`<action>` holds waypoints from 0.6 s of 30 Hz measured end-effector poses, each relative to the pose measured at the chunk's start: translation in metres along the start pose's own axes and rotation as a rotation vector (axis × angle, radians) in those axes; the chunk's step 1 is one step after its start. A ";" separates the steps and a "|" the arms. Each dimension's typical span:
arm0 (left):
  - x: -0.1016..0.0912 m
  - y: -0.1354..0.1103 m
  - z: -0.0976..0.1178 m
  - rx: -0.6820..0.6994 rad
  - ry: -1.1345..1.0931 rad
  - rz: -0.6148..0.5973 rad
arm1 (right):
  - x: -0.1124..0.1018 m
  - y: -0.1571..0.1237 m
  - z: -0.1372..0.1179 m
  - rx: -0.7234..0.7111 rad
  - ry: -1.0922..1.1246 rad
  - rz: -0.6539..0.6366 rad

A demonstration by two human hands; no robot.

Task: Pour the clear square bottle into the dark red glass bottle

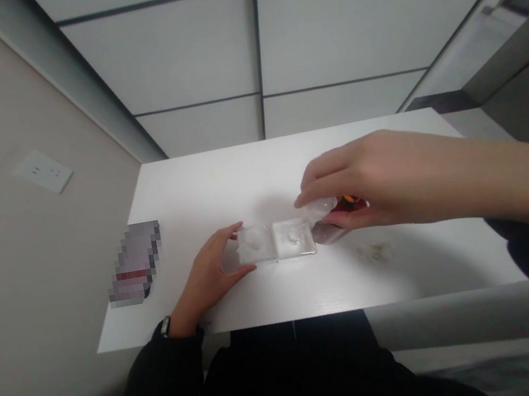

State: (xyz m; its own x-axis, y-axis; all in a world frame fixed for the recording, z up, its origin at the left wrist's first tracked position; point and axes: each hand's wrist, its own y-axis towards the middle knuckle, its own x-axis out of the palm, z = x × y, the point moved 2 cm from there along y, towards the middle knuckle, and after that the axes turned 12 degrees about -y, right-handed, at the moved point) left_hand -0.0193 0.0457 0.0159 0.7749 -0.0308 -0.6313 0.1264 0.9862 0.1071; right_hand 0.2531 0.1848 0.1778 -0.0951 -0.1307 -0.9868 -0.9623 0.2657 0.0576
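Observation:
A small clear plastic box (294, 239) with two square halves side by side lies on the white table (241, 300). My left hand (210, 268) grips its left end, thumb at the near edge and fingers at the far edge. Just past its right end, my right hand (358, 185) is closed around a see-through, shiny plastic item (323, 207), whose kind I cannot make out. A bit of orange and dark red shows under that palm. Small pale, blurred pieces (377, 251) lie on the table below my right wrist.
A blurred-out flat object (136, 263) rests at the table's left edge, by the wall with a socket (45, 171). White panels (190, 55) with dark frames rise behind the table. At the far right corner sits a dark ledge (444, 102).

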 end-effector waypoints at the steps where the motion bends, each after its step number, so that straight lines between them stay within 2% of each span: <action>1: 0.000 0.000 0.000 0.002 0.000 0.003 | 0.006 0.003 -0.001 -0.004 -0.022 -0.014; 5: 0.001 0.000 -0.001 0.017 0.002 0.007 | 0.036 0.015 -0.004 -0.056 -0.102 -0.070; 7: 0.001 0.000 -0.003 0.017 -0.002 0.006 | 0.048 0.021 -0.009 -0.073 -0.082 -0.057; 9: 0.001 0.000 -0.005 0.008 -0.010 0.000 | 0.050 0.023 -0.014 -0.084 -0.016 -0.012; 11: 0.001 0.000 -0.007 -0.004 -0.015 -0.005 | 0.040 0.019 -0.015 -0.070 0.060 0.032; 13: 0.001 0.000 -0.009 -0.003 -0.017 -0.005 | 0.022 0.006 -0.009 0.009 0.111 0.097; 15: 0.002 -0.001 -0.010 0.000 -0.018 0.004 | 0.006 -0.014 0.009 0.170 0.124 0.224; 17: 0.002 -0.002 -0.011 0.001 -0.029 0.024 | 0.007 -0.039 0.035 0.349 0.123 0.360; 18: 0.002 -0.002 -0.011 -0.004 -0.037 0.035 | 0.017 -0.051 0.050 0.439 0.137 0.407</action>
State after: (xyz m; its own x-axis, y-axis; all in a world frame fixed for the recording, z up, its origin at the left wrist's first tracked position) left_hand -0.0253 0.0456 0.0060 0.8013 -0.0027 -0.5983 0.0971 0.9873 0.1256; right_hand 0.3134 0.2171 0.1509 -0.4927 -0.0496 -0.8688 -0.6498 0.6850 0.3294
